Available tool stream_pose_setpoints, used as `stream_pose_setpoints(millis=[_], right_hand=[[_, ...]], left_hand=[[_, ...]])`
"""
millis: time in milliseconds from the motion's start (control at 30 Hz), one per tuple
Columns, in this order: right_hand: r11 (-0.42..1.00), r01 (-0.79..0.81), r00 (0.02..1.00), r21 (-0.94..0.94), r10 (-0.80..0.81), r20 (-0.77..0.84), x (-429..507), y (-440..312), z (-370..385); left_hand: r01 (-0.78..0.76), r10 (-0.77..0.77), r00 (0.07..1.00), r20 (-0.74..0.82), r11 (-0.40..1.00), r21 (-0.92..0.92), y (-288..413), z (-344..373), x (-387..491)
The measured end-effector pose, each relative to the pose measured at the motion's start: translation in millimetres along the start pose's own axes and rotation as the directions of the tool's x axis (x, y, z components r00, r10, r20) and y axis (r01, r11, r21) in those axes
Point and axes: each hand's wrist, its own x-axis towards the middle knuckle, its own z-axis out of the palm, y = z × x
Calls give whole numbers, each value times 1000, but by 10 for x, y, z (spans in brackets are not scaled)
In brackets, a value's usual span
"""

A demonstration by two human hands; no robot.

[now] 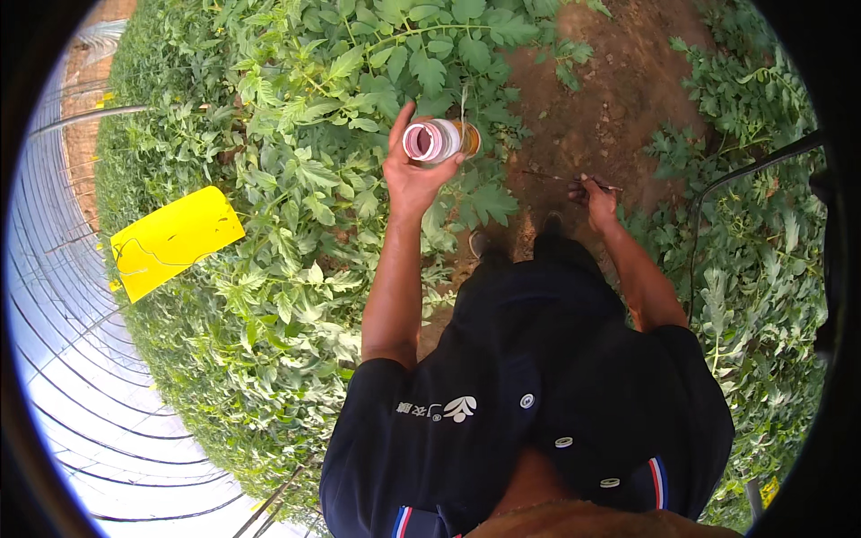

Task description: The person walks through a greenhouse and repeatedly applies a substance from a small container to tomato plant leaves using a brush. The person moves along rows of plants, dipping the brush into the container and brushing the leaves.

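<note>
My left hand (420, 178) is wrapped around a small clear bottle (440, 140) with a wide, uncapped mouth and an orange-brown lower part. The bottle is held beside the leaves of a tomato plant (430, 67); whether it touches them I cannot tell. Lower and to the right, over the soil path, my right hand (595, 198) pinches a thin stick-like tool (555, 177) between thumb and fingers. Its narrow end points left, towards the plants. What the tip is made of is too small to tell.
Dense tomato foliage (289, 202) fills the left side, and more plants (753, 269) line the right. Between them runs a bare soil path (599, 87), with my shoes on it. A yellow sticky trap (178, 242) hangs at the left. A dark hose or cable (746, 168) curves at the right.
</note>
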Motion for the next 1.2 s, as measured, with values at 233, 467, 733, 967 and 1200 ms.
stream_pose_setpoints(millis=[233,467,733,967,1200], right_hand=[[982,74,997,176,-76,6,92,-399,-368],[933,176,886,313,-288,363,-89,-1139,-20],[850,524,519,51,-366,773,-762,-1762,1592],[302,935,258,-186,-220,941,-1003,-1279,2856],[-117,937,312,-330,-152,938,-638,-675,3480]], left_hand=[[-8,46,994,-101,938,347,-515,-249,171],[306,-320,947,-35,861,407,-831,-1175,225],[387,-457,852,258,879,279,-1403,-881,-140],[271,-356,900,251,909,317,-1521,-318,-448],[225,-280,884,375,957,186,-1713,-222,-630]])
